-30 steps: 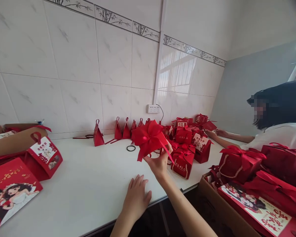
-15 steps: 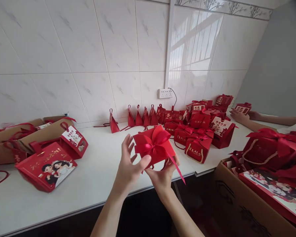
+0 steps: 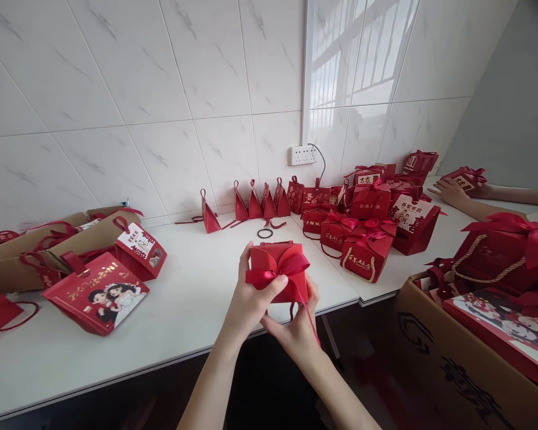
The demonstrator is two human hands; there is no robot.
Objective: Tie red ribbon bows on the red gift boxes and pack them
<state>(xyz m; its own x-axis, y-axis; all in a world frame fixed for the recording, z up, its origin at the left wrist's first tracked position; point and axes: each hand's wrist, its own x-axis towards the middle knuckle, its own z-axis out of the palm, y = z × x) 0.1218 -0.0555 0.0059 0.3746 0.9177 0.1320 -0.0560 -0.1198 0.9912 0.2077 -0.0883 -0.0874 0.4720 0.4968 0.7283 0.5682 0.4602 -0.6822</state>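
Observation:
A red gift box (image 3: 278, 292) with a ribbon bow (image 3: 281, 267) on top is held between both my hands above the front edge of the white table. My left hand (image 3: 253, 298) wraps its left side, with the thumb pressed near the bow. Gripping the lower right side is my right hand (image 3: 298, 325), its fingers partly hidden behind the box. A loose ribbon end hangs down over that hand. Just beyond the box, a black ring (image 3: 264, 233) lies on the table.
Small triangular red boxes (image 3: 254, 203) line the wall. Piled red gift boxes (image 3: 370, 221) stand right of centre. A cardboard carton (image 3: 448, 352) of boxes sits at right, another (image 3: 94, 233) at left beside a couple-printed box (image 3: 101, 298). Another person's hands (image 3: 452, 194) hold a box.
The box has come lower and tilted, so its front side shows more. My left hand has closed from spread fingers onto its side. The view has shifted slightly.

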